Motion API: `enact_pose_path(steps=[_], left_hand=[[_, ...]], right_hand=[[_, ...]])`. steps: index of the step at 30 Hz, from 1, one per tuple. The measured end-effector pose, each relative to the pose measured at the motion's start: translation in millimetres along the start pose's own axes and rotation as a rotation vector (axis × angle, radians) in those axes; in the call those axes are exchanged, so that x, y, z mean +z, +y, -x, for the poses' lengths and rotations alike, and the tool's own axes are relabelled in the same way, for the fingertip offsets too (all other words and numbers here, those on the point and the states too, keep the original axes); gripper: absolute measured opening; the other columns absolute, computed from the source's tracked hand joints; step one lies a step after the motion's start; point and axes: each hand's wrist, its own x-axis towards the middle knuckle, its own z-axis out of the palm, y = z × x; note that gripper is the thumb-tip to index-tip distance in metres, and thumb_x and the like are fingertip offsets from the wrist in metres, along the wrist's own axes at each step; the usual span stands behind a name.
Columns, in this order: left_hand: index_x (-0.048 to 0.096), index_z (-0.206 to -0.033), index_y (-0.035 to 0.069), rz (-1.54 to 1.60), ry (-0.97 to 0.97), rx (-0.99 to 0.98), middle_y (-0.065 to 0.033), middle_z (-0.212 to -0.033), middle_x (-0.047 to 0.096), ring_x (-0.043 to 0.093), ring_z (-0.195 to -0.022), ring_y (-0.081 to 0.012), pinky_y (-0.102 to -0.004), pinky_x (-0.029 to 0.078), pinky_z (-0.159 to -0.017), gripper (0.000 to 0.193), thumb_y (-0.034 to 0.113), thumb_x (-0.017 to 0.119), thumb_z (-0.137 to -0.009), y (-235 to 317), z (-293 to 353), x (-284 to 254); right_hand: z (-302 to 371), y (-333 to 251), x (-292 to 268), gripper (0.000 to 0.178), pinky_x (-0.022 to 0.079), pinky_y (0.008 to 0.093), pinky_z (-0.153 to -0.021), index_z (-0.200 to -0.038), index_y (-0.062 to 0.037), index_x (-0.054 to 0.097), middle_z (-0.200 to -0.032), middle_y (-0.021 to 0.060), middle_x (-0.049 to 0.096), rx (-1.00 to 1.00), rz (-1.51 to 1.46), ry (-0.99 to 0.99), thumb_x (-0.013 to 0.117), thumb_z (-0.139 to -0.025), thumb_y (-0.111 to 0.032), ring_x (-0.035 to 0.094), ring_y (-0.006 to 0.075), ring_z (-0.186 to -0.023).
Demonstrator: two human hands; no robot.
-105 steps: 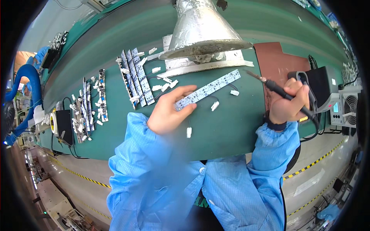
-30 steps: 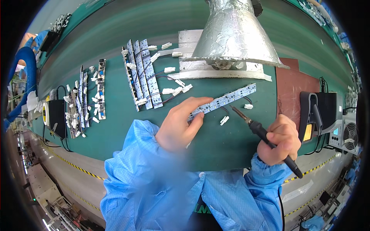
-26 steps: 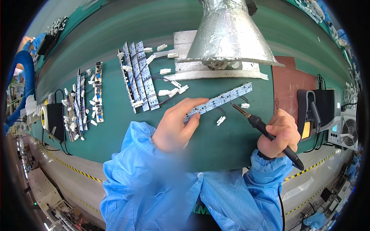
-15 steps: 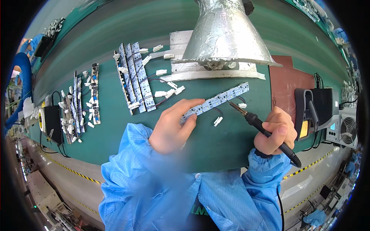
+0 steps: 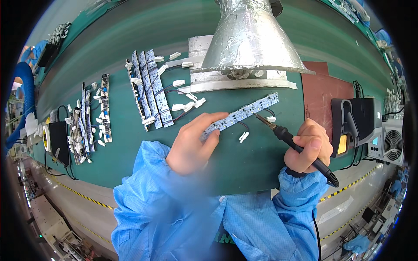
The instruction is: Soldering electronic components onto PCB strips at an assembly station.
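Your left grip [image 5: 188, 145] pinched the circuit strip [image 5: 245, 112], on the foil hood's [image 5: 257, 41] near side; your right grip [image 5: 308, 150] clasped the soldering iron [image 5: 286, 136]. Strip looked light, stiff, likely fragile; edges seemed safest.

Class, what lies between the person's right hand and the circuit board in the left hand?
In the head view, the soldering iron in the right hand points toward the circuit board; a white connector lies beside the iron's metal end.
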Motion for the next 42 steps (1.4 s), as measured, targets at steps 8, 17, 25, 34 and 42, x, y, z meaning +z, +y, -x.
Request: enact_pose_path(steps=[8,17,25,34,42], left_hand=[[0.062,-0.123,-0.004,-0.007,-0.007,-0.008,-0.0181,-0.113,0.067,0.065,-0.105,-0.0272,-0.0338,0.048,-0.095,0.036,-0.001,0.055,-0.088,1.5,-0.6,-0.4],[0.063,-0.121,-0.004,-0.044,0.018,0.048,-0.0176,-0.107,0.067,0.066,-0.097,-0.0274,-0.0331,0.050,-0.089,0.037,-0.001,0.062,-0.085,1.4,-0.8,1.5],[0.065,-0.118,-0.004,-0.090,0.095,0.090,-0.0172,-0.103,0.067,0.066,-0.094,-0.0273,-0.0321,0.050,-0.086,0.036,-0.002,0.068,-0.083,0.8,0.6,5.5],[0.065,-0.118,-0.004,-0.077,0.076,0.077,-0.0168,-0.103,0.068,0.067,-0.095,-0.0265,-0.0311,0.050,-0.086,0.035,-0.004,0.067,-0.082,1.0,0.6,5.9],[0.065,-0.118,-0.004,-0.083,0.085,0.085,-0.0165,-0.102,0.067,0.066,-0.093,-0.0260,-0.0309,0.050,-0.086,0.035,-0.004,0.067,-0.083,1.7,0.1,7.1]], right_hand=[[0.1,0.4,0.4,0.039,0.026,0.0315,-0.040,-0.062,-0.0017,0.047,-0.049,0.0070,0.041,0.008,0.000,0.005,0.044,-0.097,-0.017,0.038,0.0164,-0.040],[-13.1,33.4,-30.2,0.044,0.022,0.0299,-0.048,-0.056,-0.0061,0.035,-0.050,0.0030,0.032,0.136,-0.103,0.525,0.041,-0.098,-0.018,0.026,0.0106,-0.046],[-6.2,34.8,-20.8,0.042,0.024,0.0316,-0.048,-0.056,0.0025,0.044,-0.049,0.0067,0.040,0.143,0.007,0.356,0.046,-0.095,-0.010,0.030,0.0121,-0.046],[-4.0,43.6,-23.3,0.044,0.025,0.0293,-0.046,-0.056,0.0024,0.046,-0.050,0.0075,0.043,0.098,0.081,0.348,0.048,-0.097,-0.013,0.032,0.0117,-0.044],[-2.8,44.0,-24.1,0.043,0.027,0.0289,-0.046,-0.057,0.0028,0.047,-0.050,0.0081,0.044,0.116,0.031,0.354,0.048,-0.097,-0.013,0.034,0.0116,-0.044]])
